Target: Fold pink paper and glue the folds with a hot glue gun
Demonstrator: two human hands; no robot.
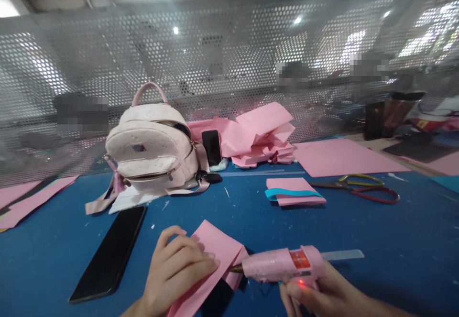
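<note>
My left hand (pixel 182 264) is closed on a folded pink paper (pixel 217 243), fingers lying across its face and the thumb side out of sight. In my right hand (pixel 319 290) is a pink hot glue gun (pixel 274 263), held by its handle, with a red light glowing near my thumb. A clear glue stick (pixel 344 255) pokes out of the gun's back end. The metal nozzle (pixel 235 269) points left and meets the folded edge of the pink paper, close to my left fingertips. Whether glue is coming out cannot be seen.
Beyond my hands lie a small pink folded piece with a blue strip (pixel 294 192) and scissors (pixel 358 188). A black phone (pixel 111 255) rests at left. Farther back are a white backpack (pixel 154 149), another phone (pixel 212 147), crumpled pink paper (pixel 261 133) and a perforated metal screen (pixel 222 59).
</note>
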